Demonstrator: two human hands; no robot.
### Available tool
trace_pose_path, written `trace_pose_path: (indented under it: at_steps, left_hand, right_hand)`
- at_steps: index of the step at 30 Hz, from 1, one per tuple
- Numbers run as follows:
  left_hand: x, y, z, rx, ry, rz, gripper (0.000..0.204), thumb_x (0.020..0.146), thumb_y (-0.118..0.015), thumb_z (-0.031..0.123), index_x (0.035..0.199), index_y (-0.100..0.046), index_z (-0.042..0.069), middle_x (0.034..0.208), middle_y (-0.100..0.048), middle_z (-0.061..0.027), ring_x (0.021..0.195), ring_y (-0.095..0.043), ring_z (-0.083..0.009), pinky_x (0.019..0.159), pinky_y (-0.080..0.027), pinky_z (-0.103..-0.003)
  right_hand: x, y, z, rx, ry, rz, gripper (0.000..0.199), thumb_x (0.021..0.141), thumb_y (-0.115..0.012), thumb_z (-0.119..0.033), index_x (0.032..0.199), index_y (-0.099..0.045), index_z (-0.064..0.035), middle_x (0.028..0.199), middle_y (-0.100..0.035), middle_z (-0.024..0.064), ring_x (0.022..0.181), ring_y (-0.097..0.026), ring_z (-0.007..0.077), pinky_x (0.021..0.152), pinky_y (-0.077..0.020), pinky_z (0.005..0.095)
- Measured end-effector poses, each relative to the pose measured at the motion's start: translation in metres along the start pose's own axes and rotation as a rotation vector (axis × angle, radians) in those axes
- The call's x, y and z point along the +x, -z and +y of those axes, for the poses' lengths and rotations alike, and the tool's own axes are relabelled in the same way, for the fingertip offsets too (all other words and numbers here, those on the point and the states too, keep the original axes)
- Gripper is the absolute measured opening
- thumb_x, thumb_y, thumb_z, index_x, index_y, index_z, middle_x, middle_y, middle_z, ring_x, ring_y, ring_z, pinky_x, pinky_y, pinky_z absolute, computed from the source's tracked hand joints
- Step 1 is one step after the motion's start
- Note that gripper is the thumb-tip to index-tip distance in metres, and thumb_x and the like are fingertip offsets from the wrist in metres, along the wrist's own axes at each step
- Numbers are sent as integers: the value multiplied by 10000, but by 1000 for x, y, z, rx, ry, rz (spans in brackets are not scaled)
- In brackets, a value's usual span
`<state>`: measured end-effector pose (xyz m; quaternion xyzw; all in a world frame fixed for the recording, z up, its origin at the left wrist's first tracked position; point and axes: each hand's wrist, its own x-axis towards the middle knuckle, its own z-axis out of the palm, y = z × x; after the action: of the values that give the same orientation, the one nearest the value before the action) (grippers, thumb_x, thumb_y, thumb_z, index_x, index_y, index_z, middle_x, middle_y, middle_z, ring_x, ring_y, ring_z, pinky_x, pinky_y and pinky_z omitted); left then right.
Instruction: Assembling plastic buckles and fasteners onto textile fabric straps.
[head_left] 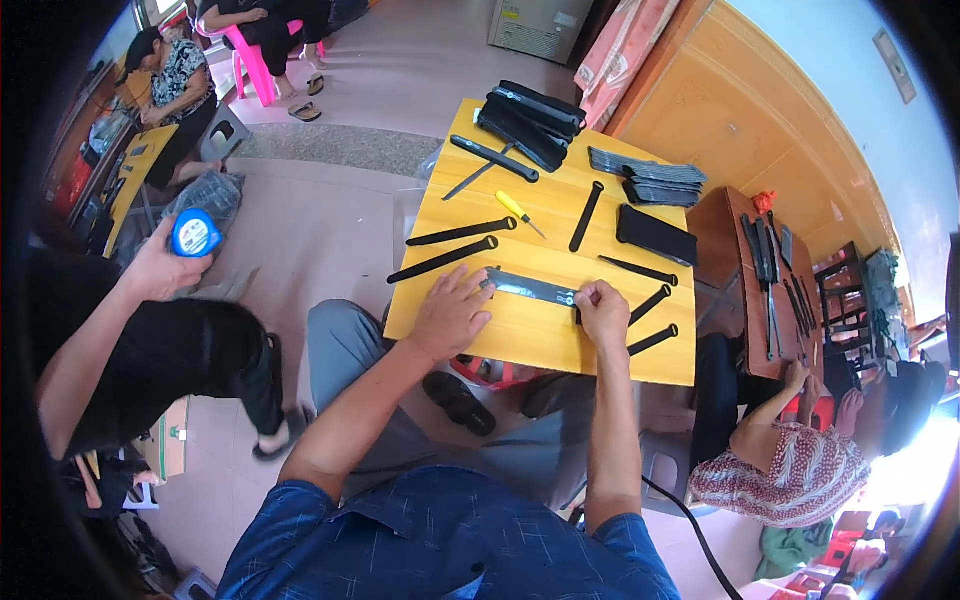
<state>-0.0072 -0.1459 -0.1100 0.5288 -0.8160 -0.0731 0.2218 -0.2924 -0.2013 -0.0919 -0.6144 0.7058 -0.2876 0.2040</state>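
Observation:
A long, narrow, glossy dark plastic sleeve (530, 287) with small pale print lies across the near part of the yellow table. My left hand (450, 315) rests at its left end, fingers spread and lying flat. At the other end my right hand (603, 312) is closed, thumb and fingers pinching the sleeve; whatever lies inside that grip is hidden. Black straps with a looped end lie around: one strap (440, 258) is left of my left hand, another strap (650, 304) beside my right hand. A yellow-handled screwdriver (513, 206) lies beyond the sleeve.
On the yellow table (470, 338) stand black strap bundles (530, 120), a stack of flat packets (660, 182) and a black pouch (655, 236). At left, another person's hand (155, 262) holds a round blue object (195, 233). People sit at side tables.

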Motion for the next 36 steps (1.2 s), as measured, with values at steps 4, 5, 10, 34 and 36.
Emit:
trace_pose_path:
  at_steps: [4,5,10,34,36]
  left_hand:
    - [0,0,1,-9,-3,16,469,952,-601,323,1365,-604,100,1497,-487,-107,1419,-397,-365,1170,-307,-529]
    - [1,1,1,-10,-6,15,469,952,-601,323,1365,-604,100,1497,-487,-107,1419,-397,-365,1170,-307,-529]
    - [1,2,1,-20,8,3,470,954,-593,321,1369,-603,100,1501,-487,-109,1423,-396,-364,1179,-297,-523]
    - [-1,-1,-1,-39,-19,6,508,925,-645,307,1377,-594,80,1513,-464,-129,1421,-381,-398,1164,-303,-556]
    - [-1,-1,-2,-33,-17,0,506,924,-646,304,1375,-595,79,1508,-470,-128,1417,-387,-399,1163,-304,-554]
  right_hand:
    - [1,2,1,-35,7,7,112,834,-768,-139,866,-717,-45,722,-692,53,661,-656,156,679,-529,304]
    - [2,2,5,-36,5,9,112,834,-768,-139,866,-717,-45,722,-692,53,661,-656,156,679,-529,304]
    - [5,3,9,60,-25,-37,133,833,-782,-160,864,-728,-42,716,-692,45,639,-648,148,665,-526,297]
    - [-74,-56,-51,-412,662,-207,794,971,-515,-569,1536,-374,-30,1631,-294,170,1522,-249,343,1197,-241,572]
    - [-74,-51,-44,-414,651,-220,830,969,-496,-599,1553,-342,-29,1644,-272,165,1529,-232,339,1199,-235,571]
